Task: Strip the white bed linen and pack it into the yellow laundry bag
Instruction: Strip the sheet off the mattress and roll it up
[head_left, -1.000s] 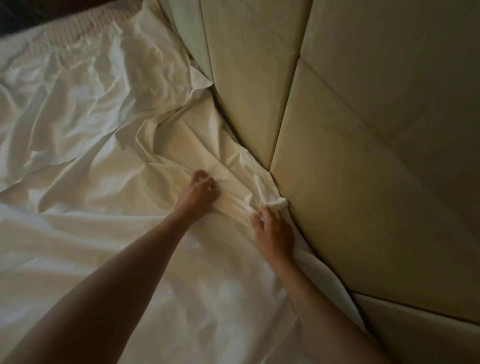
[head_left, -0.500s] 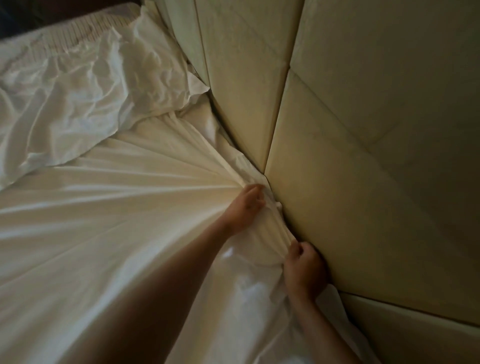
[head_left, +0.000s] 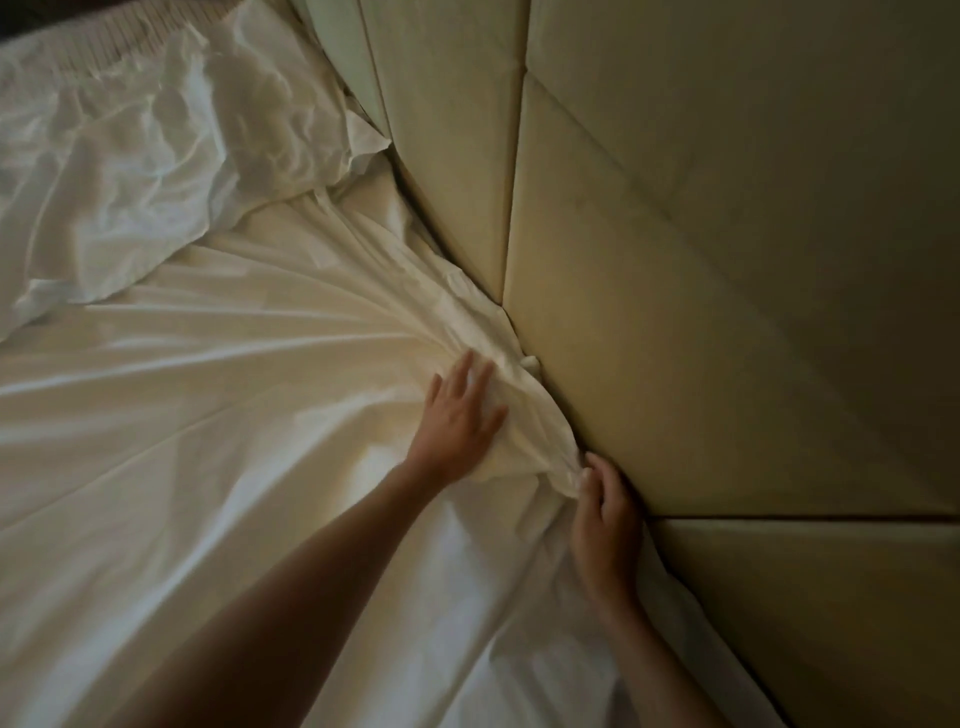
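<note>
The left hand (head_left: 460, 421) lies flat with fingers spread and straight on the white sheet (head_left: 218, 415), which covers the whole bed and runs in taut folds toward a bunched ridge against the padded beige headboard (head_left: 701, 260) on the right. Far left, a crumpled white pillow (head_left: 156, 156) rests on the sheet, its corner near the headboard. The right hand (head_left: 605, 525), near and just beside the headboard, pinches the gathered edge of the sheet with curled fingers.

Bedroom: bed with rumpled white sheet (head_left: 218, 415), padded panel headboard (head_left: 675, 260) beside it.
</note>
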